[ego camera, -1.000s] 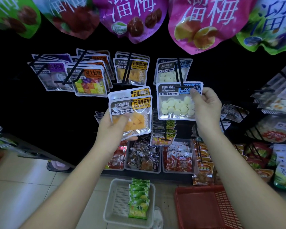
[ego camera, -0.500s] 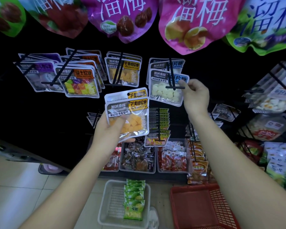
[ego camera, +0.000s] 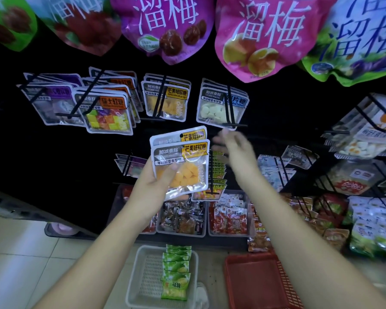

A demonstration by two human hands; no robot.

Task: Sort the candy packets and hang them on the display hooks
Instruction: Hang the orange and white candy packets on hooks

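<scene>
Yellow-labelled mango packets sit in my left hand at the centre of the frame. There are two of them, fanned one behind the other, with my thumb pressed across the front one and my fingers curled behind. They stand upright, long axis running up and down the frame, labels on top. I can make out the hang hole at the top edge of the rear one.

The mango hook is straight above them and a touch to the left. Its prong runs down the frame toward me, and its tip ends just over the packets' top edge without touching it. I think the next move turns on that gap: lift up the frame and put the hole onto the tip.

My right hand is just to the right of the held packets. It is blurred, but the fingers seem loose and spread with nothing in them. It lies nearer the white-tablet packets than the mango hook, while my left is almost directly under that hook.

On the mango hook I count at least three hung packets by their edges, and about four white-tablet packets on theirs. At the bottom of the frame, the white basket has a row of green packets, four or five as far as I can tell. The red basket stands beside it.
</scene>
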